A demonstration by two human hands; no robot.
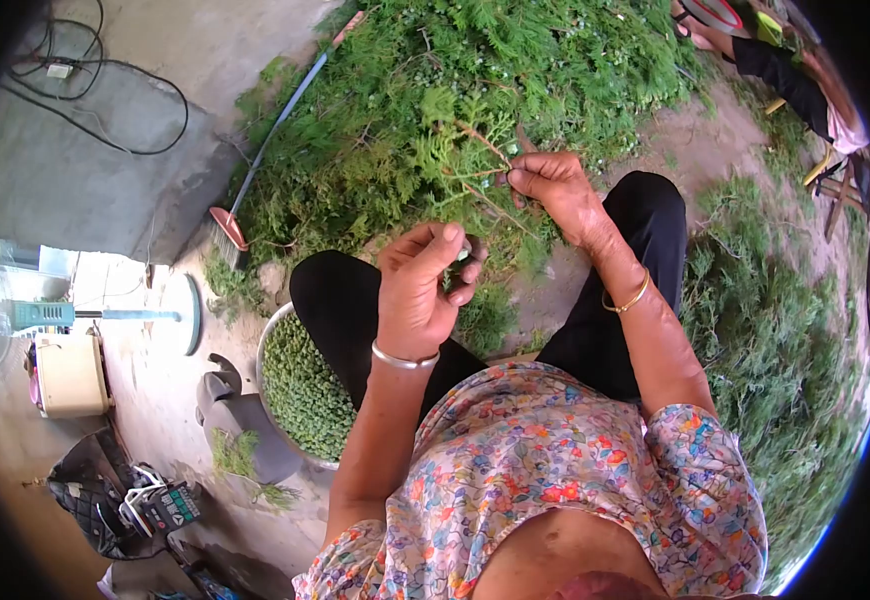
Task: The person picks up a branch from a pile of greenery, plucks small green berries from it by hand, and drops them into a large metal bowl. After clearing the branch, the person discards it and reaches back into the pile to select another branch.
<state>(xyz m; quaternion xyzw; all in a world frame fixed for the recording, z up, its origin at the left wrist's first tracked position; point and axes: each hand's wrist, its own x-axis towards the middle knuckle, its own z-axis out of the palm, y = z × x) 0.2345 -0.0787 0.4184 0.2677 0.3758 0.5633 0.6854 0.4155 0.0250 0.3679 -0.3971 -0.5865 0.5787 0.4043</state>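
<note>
My right hand pinches a thin sprig of green conifer foliage by its stem, held up in front of my knees. My left hand, with a silver bangle on the wrist, is closed around something small and pale green near the fingertips. A metal bowl full of small green seeds stands on the ground by my left knee. A large heap of cut green branches lies ahead of my hands.
More cut greenery covers the ground to my right. A broom lies at the heap's left edge. A standing fan, a pale container and black cables are on the concrete at left. Another person sits at top right.
</note>
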